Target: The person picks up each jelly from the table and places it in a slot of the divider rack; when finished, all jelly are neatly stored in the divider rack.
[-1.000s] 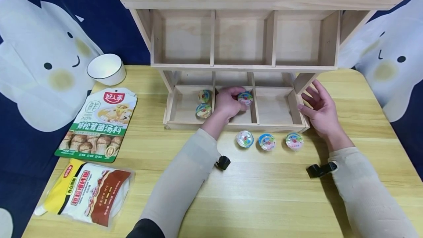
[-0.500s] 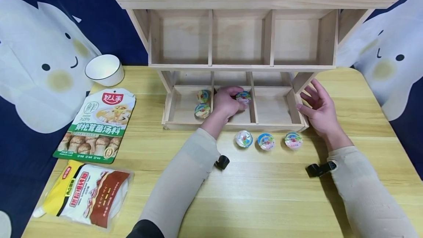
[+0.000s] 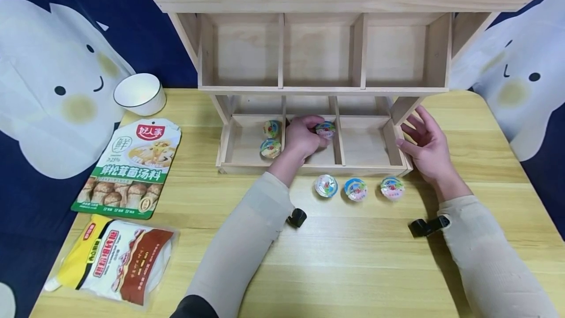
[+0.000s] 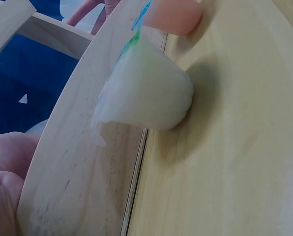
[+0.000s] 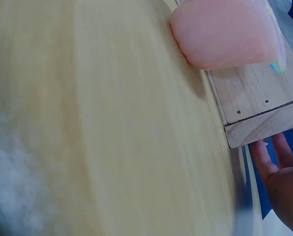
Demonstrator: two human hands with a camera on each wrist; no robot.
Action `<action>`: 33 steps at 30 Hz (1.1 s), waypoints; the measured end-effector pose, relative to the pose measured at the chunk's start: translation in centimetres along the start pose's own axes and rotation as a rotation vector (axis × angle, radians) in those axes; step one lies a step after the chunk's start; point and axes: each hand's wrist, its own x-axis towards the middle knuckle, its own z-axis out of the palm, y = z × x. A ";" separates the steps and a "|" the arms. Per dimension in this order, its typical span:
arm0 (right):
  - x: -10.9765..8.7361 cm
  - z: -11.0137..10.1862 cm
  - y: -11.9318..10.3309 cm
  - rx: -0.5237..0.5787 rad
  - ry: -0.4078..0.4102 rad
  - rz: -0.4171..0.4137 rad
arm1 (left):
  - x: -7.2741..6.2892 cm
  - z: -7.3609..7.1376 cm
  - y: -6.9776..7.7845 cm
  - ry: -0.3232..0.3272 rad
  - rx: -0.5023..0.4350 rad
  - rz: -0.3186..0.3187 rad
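Note:
In the head view my left hand (image 3: 303, 137) reaches into the middle compartment of the rack's lowest tray. Its thumb and fingers hold a small jelly cup (image 3: 325, 130) with a printed foil lid. Two more jelly cups, one (image 3: 271, 128) behind the other (image 3: 270, 148), sit in the left compartment. My right hand (image 3: 425, 146) rests against the right outer side of the wooden rack (image 3: 309, 167), its fingers loosely spread. In front of the tray stand a white jelly cup (image 4: 146, 86), a jelly cup (image 3: 355, 189) beside it, and a pink one (image 5: 225, 34).
Above the lowest tray, the rack's upper tier (image 3: 322, 90) overhangs it. On the table's left lie a green-and-white soup-mix pouch (image 3: 128, 166) and a yellow-and-white sugar bag (image 3: 116, 259). A white bowl (image 3: 140, 93) stands behind them. Printed dark blue cloth (image 3: 26, 220) hangs around the table.

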 end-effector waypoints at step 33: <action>0.0 0.1 -0.1 0.039 -0.017 -0.004 | -4.7 -2.8 0.9 -0.073 -0.181 0.228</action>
